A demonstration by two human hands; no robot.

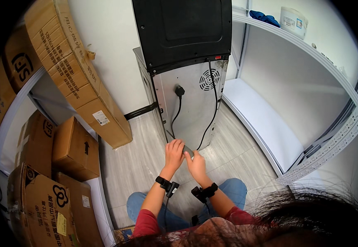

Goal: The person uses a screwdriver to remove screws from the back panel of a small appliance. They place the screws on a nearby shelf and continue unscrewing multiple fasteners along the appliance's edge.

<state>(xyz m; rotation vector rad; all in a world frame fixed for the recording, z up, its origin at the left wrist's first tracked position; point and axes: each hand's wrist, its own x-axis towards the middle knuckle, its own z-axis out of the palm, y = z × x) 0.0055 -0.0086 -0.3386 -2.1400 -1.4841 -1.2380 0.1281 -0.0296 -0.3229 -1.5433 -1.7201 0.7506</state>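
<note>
In front of me stands a tall appliance with a black upper back panel [183, 24] and a grey metal lower panel [191, 111]. A black plug [179, 90] rests against the metal, and its cord runs down toward my hands. Low at the panel's foot, my left hand [174, 155] is closed on a small grey piece [188, 151], whose kind I cannot make out. From the other side my right hand [196, 166] grips the same piece, thumb against it. A second black cord [216, 96] hangs down the panel's right side, ending near my right hand.
A tall cardboard box [80, 78] leans against the wall on the left, beside a shelf of several cartons [76, 148]. On the right is a white metal rack [261, 123], with a white round appliance [293, 22] and blue cloth [264, 18] on top. My knees [232, 193] are bent below.
</note>
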